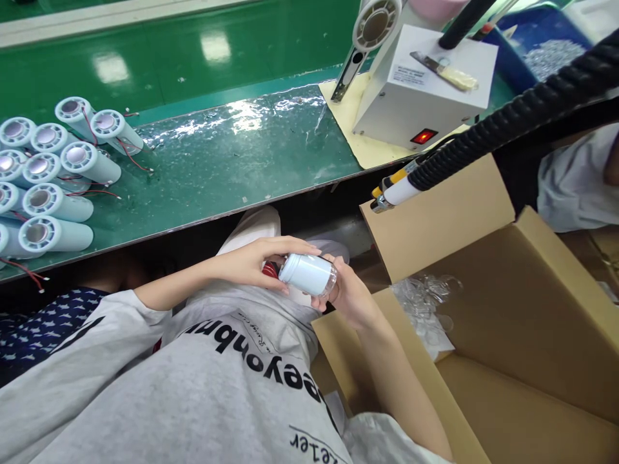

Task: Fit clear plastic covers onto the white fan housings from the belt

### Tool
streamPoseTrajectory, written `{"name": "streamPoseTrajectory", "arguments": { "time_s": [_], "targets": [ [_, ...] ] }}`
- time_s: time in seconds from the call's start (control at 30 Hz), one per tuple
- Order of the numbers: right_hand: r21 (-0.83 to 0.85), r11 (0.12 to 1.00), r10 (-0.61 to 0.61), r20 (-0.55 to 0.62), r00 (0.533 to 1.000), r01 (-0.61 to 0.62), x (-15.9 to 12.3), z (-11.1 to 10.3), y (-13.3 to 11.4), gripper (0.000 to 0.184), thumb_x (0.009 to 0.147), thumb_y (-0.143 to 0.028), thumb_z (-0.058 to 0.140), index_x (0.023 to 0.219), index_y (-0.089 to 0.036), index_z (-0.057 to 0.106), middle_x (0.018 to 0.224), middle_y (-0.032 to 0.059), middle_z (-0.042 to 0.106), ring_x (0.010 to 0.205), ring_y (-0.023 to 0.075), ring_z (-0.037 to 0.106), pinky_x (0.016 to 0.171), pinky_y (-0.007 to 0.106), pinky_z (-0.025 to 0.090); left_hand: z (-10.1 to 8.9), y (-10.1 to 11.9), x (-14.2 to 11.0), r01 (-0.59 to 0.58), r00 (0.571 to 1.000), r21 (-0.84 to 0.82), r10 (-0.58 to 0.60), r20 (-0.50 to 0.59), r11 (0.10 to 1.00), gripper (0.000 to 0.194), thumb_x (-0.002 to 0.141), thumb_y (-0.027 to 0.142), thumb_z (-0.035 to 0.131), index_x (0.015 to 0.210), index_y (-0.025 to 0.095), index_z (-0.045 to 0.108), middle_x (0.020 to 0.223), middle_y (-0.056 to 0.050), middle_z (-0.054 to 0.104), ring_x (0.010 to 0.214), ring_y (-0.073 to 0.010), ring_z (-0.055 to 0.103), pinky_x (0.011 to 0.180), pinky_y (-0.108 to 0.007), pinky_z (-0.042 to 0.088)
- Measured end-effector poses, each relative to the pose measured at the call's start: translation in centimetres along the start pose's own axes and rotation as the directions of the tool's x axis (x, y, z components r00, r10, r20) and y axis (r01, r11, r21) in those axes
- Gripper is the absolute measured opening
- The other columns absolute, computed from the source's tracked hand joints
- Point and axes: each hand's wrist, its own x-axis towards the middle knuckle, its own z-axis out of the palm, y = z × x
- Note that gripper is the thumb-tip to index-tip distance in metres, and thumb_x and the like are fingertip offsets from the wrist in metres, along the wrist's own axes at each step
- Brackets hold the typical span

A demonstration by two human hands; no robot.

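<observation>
Both hands hold a short light-blue cylinder point(308, 274) over my lap, lying on its side. My left hand point(256, 260) is closed round its left end, thumb below and fingers above. My right hand point(347, 291) grips the other end, where a clear plastic rim shows; the fingertips are partly hidden behind it. A round red thing point(269, 270) shows beside my left palm; I cannot tell whether it touches the cylinder. On the bench to the left stand several similar light-blue cylinders point(58, 235) with round metallic centres and thin red wires.
The green bench point(232, 161) runs along the front, its edge above my knees. A white machine point(425, 96) with a lit red switch and a knife on top stands right. A black flexible hose point(483, 135) hangs over an open cardboard box point(522, 303) holding clear plastic pieces point(425, 309).
</observation>
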Motion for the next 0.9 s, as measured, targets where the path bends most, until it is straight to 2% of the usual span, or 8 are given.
{"name": "streamPoseTrajectory", "arguments": {
  "time_s": [0.17,0.33,0.43,0.53,0.67,0.77,0.83,0.9],
  "targets": [
    [0.039,0.993,0.109,0.070,0.992,-0.112,0.0,0.0,0.1,0.072,0.076,-0.087,0.062,0.086,-0.016,0.063,0.059,0.0048,0.069,0.041,0.0138,0.061,0.036,0.020,0.047,0.2,-0.4,-0.1,-0.030,0.999,-0.043,0.030,-0.015,0.999,0.069,0.079,0.027,0.086,0.143,0.031,0.061,0.155,-0.013,0.055,0.144,-0.0299,0.053,0.108,-0.040,0.053],
    [0.104,0.975,0.185,0.090,0.979,-0.194,0.1,-0.1,0.1,0.071,0.086,-0.082,0.054,0.085,-0.013,0.069,0.058,0.0067,0.069,0.038,0.0118,0.059,0.036,0.018,0.047,0.5,-0.5,-0.2,0.043,0.998,-0.136,-0.047,-0.030,0.990,0.074,0.076,0.024,0.088,0.145,0.031,0.060,0.153,-0.014,0.056,0.140,-0.0289,0.056,0.105,-0.038,0.055],
    [0.163,0.965,0.197,0.057,0.979,-0.204,0.7,-0.2,0.2,0.069,0.094,-0.078,0.046,0.087,-0.013,0.070,0.056,0.0058,0.068,0.037,0.0111,0.057,0.035,0.017,0.046,0.3,-0.9,0.6,0.099,0.994,-0.198,-0.106,-0.028,0.975,0.080,0.075,0.023,0.088,0.149,0.030,0.056,0.153,-0.014,0.056,0.135,-0.0282,0.061,0.108,-0.040,0.054],
    [0.221,0.958,0.188,-0.014,0.982,-0.180,1.5,-0.6,0.5,0.070,0.098,-0.076,0.040,0.081,-0.014,0.068,0.053,0.0053,0.066,0.033,0.0100,0.054,0.031,0.015,0.041,0.0,-1.7,1.9,0.110,0.993,-0.226,-0.118,-0.022,0.968,0.084,0.073,0.024,0.089,0.150,0.030,0.054,0.153,-0.015,0.057,0.135,-0.0280,0.062,0.113,-0.042,0.050],
    [0.274,0.947,0.184,-0.038,0.982,-0.167,1.7,-1.4,0.7,0.072,0.099,-0.075,0.036,0.081,-0.013,0.068,0.052,0.0055,0.066,0.032,0.0092,0.053,0.031,0.014,0.040,-0.2,-2.1,3.4,0.081,0.997,-0.148,-0.082,0.003,0.986,0.079,0.073,0.026,0.089,0.146,0.030,0.058,0.151,-0.014,0.058,0.133,-0.0276,0.062,0.109,-0.040,0.053],
    [0.230,0.952,0.197,0.040,0.980,-0.201,0.8,-1.9,0.8,0.077,0.097,-0.081,0.034,0.075,-0.014,0.067,0.051,0.0050,0.064,0.033,0.0086,0.052,0.032,0.014,0.040,0.1,-1.5,3.8,0.039,0.999,-0.055,-0.037,0.028,0.998,0.072,0.073,0.027,0.089,0.141,0.027,0.064,0.143,-0.014,0.062,0.127,-0.0271,0.064,0.096,-0.034,0.058],
    [0.151,0.969,0.187,0.081,0.979,-0.198,0.1,-2.0,1.0,0.081,0.090,-0.089,0.035,0.078,-0.015,0.066,0.051,0.0042,0.062,0.035,0.0101,0.053,0.032,0.016,0.041,0.5,-0.7,3.7,0.051,0.999,-0.050,-0.050,0.015,0.997,0.068,0.075,0.028,0.087,0.139,0.026,0.065,0.141,-0.014,0.063,0.124,-0.0266,0.064,0.090,-0.031,0.060],
    [0.045,0.995,0.087,0.044,0.995,-0.089,-0.6,-2.2,1.3,0.086,0.083,-0.096,0.035,0.090,-0.016,0.066,0.058,0.0049,0.065,0.040,0.0137,0.058,0.034,0.020,0.047,0.9,0.0,3.4,0.100,0.995,-0.097,-0.101,-0.012,0.990,0.067,0.077,0.028,0.085,0.140,0.026,0.063,0.140,-0.013,0.063,0.119,-0.0249,0.067,0.087,-0.029,0.060]
  ]
}}
